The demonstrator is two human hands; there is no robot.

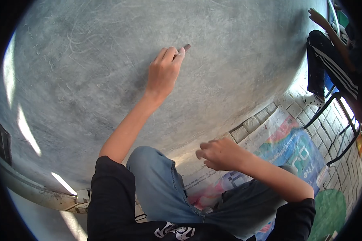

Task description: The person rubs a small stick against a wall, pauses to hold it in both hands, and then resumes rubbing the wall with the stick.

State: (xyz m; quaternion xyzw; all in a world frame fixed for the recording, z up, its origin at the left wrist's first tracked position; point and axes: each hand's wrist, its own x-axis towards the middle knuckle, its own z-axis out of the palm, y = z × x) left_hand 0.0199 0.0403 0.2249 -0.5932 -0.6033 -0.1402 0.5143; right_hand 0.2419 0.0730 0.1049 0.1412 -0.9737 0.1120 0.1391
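Observation:
My left hand is closed in a pinch on a short brown stick-like piece, whose end pokes out past the thumb and fingers. Its exact kind does not show. The piece is at the grey wall, which carries faint swirling scratches and pale smudges. Lower down, my right hand hangs in the air above my lap, its fingers loosely bent and a little apart. Nothing shows in it, though the palm is hidden.
A printed plastic banner covers part of the brick paving under my legs. At right, another person in striped dark trousers sits on a black-framed chair, one hand near the wall. A green round thing lies lower right.

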